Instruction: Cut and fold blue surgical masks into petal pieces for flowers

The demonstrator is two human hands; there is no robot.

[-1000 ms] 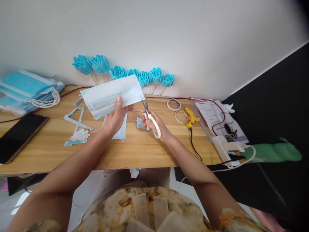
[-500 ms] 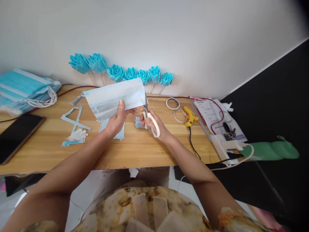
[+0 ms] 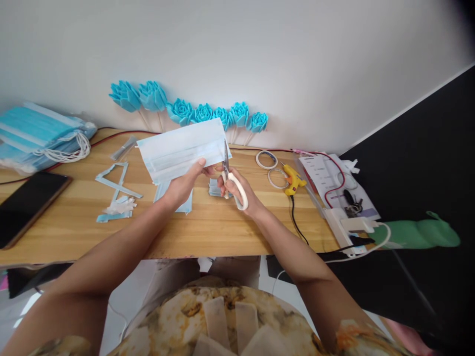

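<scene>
My left hand [image 3: 186, 185] pinches the lower edge of a pale blue face mask [image 3: 181, 146], holding it raised above the table. In my right hand [image 3: 241, 190] is a pair of white-handled scissors [image 3: 237, 190], fingers in the loops. The scissor blades point away from me at the mask's right edge, where a narrow edge strip lies on their far side. Beneath my left hand lies another flat light blue piece [image 3: 184, 201]. A small stack of folded blue pieces [image 3: 215, 188] rests on the wood, partly covered by my right fingers.
Several blue fabric flowers [image 3: 181, 111] on sticks lean against the wall. Left are a bagged mask stack [image 3: 37, 131], a phone [image 3: 31, 205] and cut strips [image 3: 118, 185]. Right are tape rolls [image 3: 266, 159], a yellow glue gun [image 3: 294, 179], a power strip [image 3: 337, 227] and a green bottle [image 3: 415, 233].
The mask has shifted slightly right in the view, and my left thumb has slid along its lower edge toward the scissors. The blades stand a little more apart.
</scene>
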